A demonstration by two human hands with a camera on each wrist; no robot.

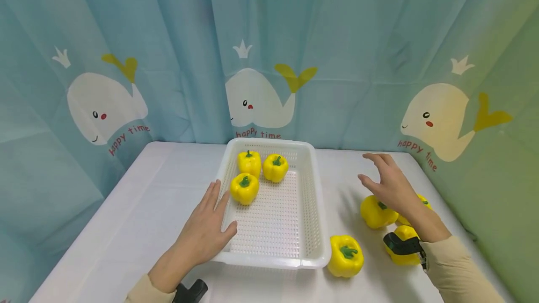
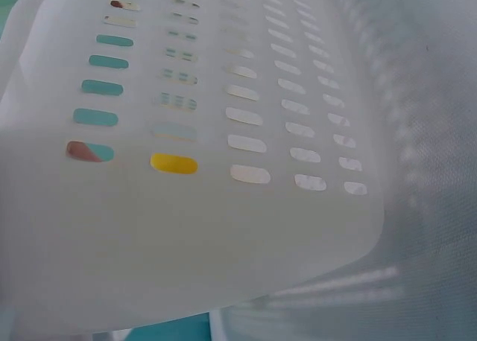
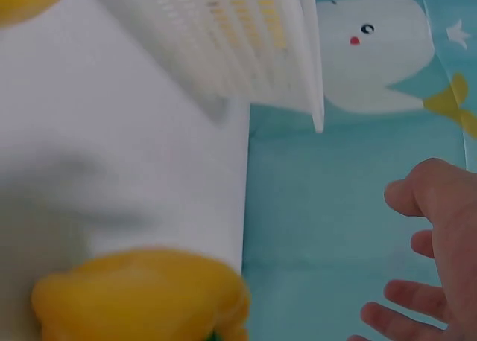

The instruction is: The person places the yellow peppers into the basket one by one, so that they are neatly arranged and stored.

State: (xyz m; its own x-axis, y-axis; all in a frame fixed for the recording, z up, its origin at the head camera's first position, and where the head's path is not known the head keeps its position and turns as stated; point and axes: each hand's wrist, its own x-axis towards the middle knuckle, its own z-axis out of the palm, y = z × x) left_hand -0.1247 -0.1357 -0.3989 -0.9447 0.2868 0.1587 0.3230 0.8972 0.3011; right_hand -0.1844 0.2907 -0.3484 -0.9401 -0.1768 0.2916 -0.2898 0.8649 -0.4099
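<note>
Three yellow bell peppers with green stems, one of them (image 1: 244,191) nearest my left hand, sit at the left and back of a white perforated basket (image 1: 317,200). My left hand (image 1: 202,233) rests at the basket's left rim with its fingers extended. In the left wrist view the basket's wall (image 2: 186,244) fills most of the picture. My right hand (image 1: 393,183) hovers with spread fingers and holds nothing. Below it lie several more yellow peppers, among them a front one (image 1: 372,212), partly hidden by the arm. The right wrist view also shows a pepper (image 3: 134,300) apart from the hand.
Another yellow pepper (image 1: 345,261) stands beside the basket's front right corner. A white cloth (image 1: 139,209) covers the table. Behind and at both sides hangs a blue-green curtain (image 1: 353,22) with whale prints. A black strap (image 1: 404,245) is on the right wrist.
</note>
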